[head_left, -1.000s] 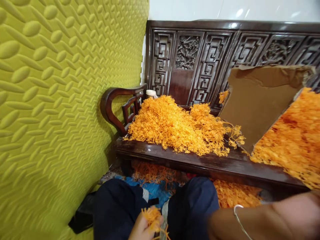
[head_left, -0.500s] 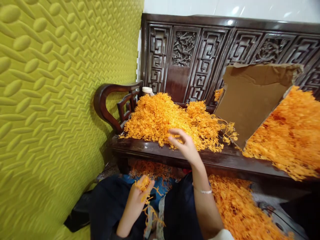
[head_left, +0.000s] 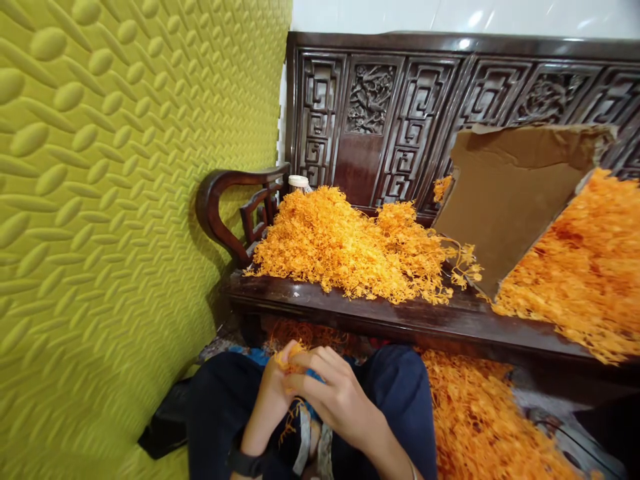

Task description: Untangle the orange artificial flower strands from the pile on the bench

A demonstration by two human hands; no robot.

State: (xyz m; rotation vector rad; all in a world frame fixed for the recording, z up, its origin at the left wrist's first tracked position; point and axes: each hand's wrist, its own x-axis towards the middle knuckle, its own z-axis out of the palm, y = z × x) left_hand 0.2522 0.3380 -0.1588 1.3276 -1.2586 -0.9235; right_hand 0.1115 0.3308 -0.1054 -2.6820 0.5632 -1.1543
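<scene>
Above my lap, my left hand (head_left: 271, 393) is closed round a small bunch of orange branching plastic pieces (head_left: 295, 351), with thin strands hanging below the palm. My right hand (head_left: 341, 392) meets it, its fingers bent over the same bunch and pinching at it; the fingertips are partly hidden. Beyond both hands, a heap of the same orange pieces (head_left: 325, 243) lies on the dark wooden bench (head_left: 380, 317).
A brown cardboard sheet (head_left: 515, 193) leans on the bench between this heap and a larger orange pile (head_left: 580, 267). More orange pieces (head_left: 480, 407) lie on the floor at right. A white-lidded jar (head_left: 299, 181) stands by the armrest (head_left: 213, 210). A yellow padded wall (head_left: 115, 200) closes the left side.
My right hand has moved from the heap on the bench down to my left hand and now touches the bunch there. My left hand still holds its orange pieces.
</scene>
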